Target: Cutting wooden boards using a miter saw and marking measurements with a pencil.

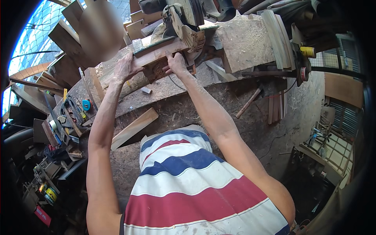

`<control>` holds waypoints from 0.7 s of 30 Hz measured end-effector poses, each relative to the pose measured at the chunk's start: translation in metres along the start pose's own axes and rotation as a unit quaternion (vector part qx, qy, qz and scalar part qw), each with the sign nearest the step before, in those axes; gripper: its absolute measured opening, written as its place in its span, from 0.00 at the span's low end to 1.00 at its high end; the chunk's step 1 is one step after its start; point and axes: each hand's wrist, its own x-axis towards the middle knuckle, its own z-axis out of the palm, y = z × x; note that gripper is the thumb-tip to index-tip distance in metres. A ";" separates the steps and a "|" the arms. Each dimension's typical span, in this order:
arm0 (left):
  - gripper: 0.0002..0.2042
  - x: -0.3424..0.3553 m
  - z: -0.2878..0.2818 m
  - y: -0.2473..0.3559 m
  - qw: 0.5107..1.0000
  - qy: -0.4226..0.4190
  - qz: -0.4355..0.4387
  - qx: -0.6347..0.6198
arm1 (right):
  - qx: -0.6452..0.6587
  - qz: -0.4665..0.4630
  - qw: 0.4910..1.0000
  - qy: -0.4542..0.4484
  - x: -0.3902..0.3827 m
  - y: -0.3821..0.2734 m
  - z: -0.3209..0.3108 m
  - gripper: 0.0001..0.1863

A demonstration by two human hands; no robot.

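Up at the far edge of the desk (pixel 172 88), a reddish-brown wooden board (pixel 154 55) is being held flat under a power saw (pixel 184 19). The left hand (pixel 126 67) is being pressed onto the board's left part, its fingers spread and laid flat rather than curled around anything. The right hand (pixel 176 64) is being kept just beside the saw's base, its fingers bent down onto the near edge of the board; whether they are gripping it or only pushing on it cannot be told. The board is being crossed by the saw's guard (pixel 192 37), so its right end is being hidden. Sawdust is being seen all over the desk.

Near the left forearm, a loose plank (pixel 134 128) is lying aslant on the desk, well apart from the board. Further left, a clutter of hand tools (pixel 70 113) is being kept, with a blue tape measure (pixel 86 104) among them. To the right, a hammer (pixel 248 102) is lying with its handle pointing toward the person, and a stack of thin slats (pixel 278 35) is leaning beyond it. A yellow reel (pixel 308 51) is sitting near the slats. The person's striped shirt (pixel 196 188) is filling the lower middle of the view.
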 end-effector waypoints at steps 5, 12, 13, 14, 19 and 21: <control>0.40 0.005 0.007 -0.008 0.999 0.022 0.013 0.018 | -0.173 -0.036 0.956 -0.236 -0.098 -0.083 -0.010 0.28; 0.44 0.003 0.018 -0.025 0.999 0.038 0.021 -0.010 | -0.296 -0.518 0.783 0.178 -0.157 -0.298 -0.136 0.23; 0.43 0.003 0.018 -0.027 0.997 0.065 0.035 0.006 | -0.388 -0.478 0.760 0.210 -0.133 -0.316 -0.138 0.24; 0.41 0.004 0.020 -0.027 0.997 0.060 0.039 0.024 | -0.483 -0.435 0.722 0.237 -0.109 -0.327 -0.137 0.24; 0.41 0.003 0.021 -0.027 0.994 0.086 0.047 0.038 | -0.511 -0.300 0.761 0.264 -0.011 -0.343 -0.116 0.51; 0.41 0.003 0.023 -0.027 0.994 0.093 0.055 0.025 | -0.398 -0.236 0.874 0.149 -0.003 -0.343 -0.120 0.28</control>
